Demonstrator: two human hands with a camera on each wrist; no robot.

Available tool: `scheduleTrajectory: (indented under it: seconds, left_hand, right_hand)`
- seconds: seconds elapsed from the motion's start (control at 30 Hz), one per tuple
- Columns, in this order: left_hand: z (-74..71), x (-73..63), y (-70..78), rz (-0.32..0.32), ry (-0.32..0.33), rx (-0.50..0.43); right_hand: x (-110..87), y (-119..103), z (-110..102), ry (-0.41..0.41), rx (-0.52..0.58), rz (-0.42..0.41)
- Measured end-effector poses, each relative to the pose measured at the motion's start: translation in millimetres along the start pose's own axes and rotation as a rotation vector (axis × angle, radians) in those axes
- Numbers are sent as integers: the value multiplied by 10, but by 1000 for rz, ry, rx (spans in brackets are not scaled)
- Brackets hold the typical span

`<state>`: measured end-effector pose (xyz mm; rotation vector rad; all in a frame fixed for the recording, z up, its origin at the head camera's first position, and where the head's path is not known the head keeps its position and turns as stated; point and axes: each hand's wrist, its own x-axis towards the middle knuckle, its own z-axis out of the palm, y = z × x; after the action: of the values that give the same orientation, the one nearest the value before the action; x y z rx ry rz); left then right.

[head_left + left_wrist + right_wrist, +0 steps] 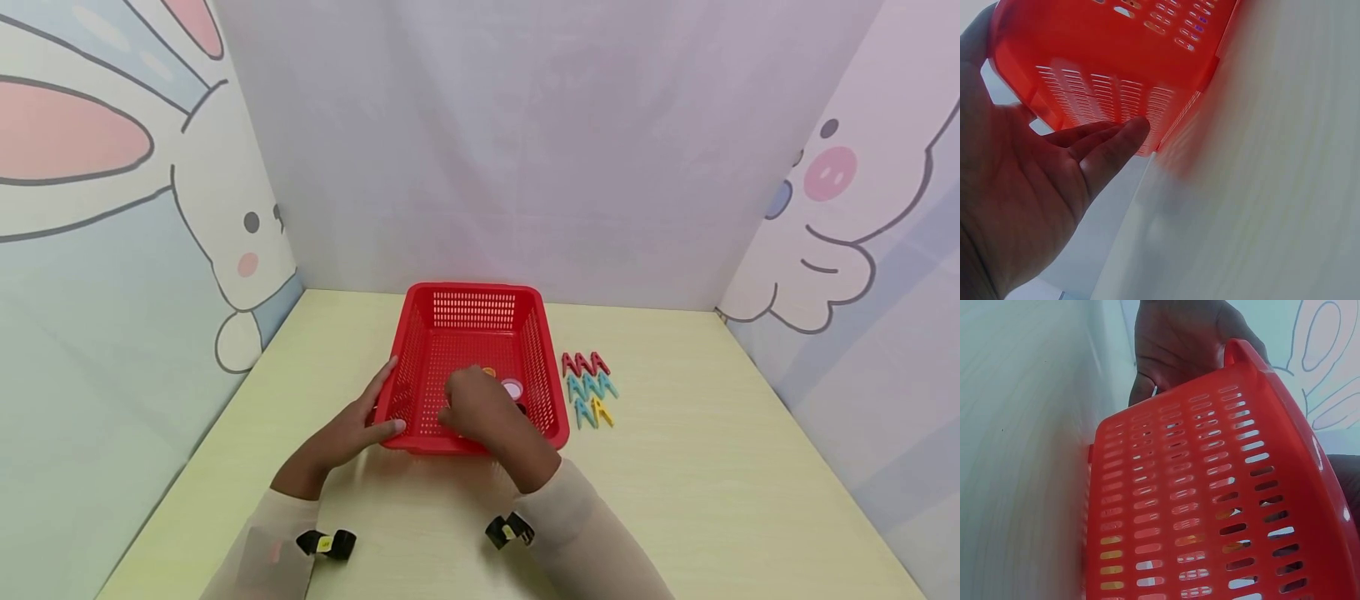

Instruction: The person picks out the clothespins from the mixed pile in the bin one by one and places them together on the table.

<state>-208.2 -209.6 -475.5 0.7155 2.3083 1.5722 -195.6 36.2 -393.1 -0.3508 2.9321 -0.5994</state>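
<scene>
A red plastic basket (471,447) with slotted walls stands on the table. At its front left corner my left hand (352,429) grips the rim, thumb over the edge; in the left wrist view the fingers (1107,150) lie along the outer wall. My right hand (483,404) is down inside the basket, knuckles up, and its fingertips are hidden. Close to it in the basket are a round white piece with a pinkish edge (512,388), a small round orange piece (488,372) and a partly covered black piece (522,408).
Right of the basket, clothespins lie in rows: red clothespins (581,364), light blue clothespins (591,386) and one yellow clothespin (602,411). The pale table (720,467) meets a plain curtain (480,167) behind and cartoon-printed panels at both sides.
</scene>
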Motion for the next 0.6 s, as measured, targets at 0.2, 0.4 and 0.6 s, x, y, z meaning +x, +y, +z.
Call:
scheduleTrajectory:
  seconds: [0.2, 0.4, 0.6]
  left_hand:
    - [4, 5, 1, 1, 5, 0]
    - [0, 6, 10, -9, 10, 10]
    - [0, 12, -7, -4, 13, 7]
  right_hand:
    - [-67, 3, -66, 26, 27, 8]
    - [-125, 56, -120, 55, 43, 0]
    - [-175, 122, -169, 79, 14, -40]
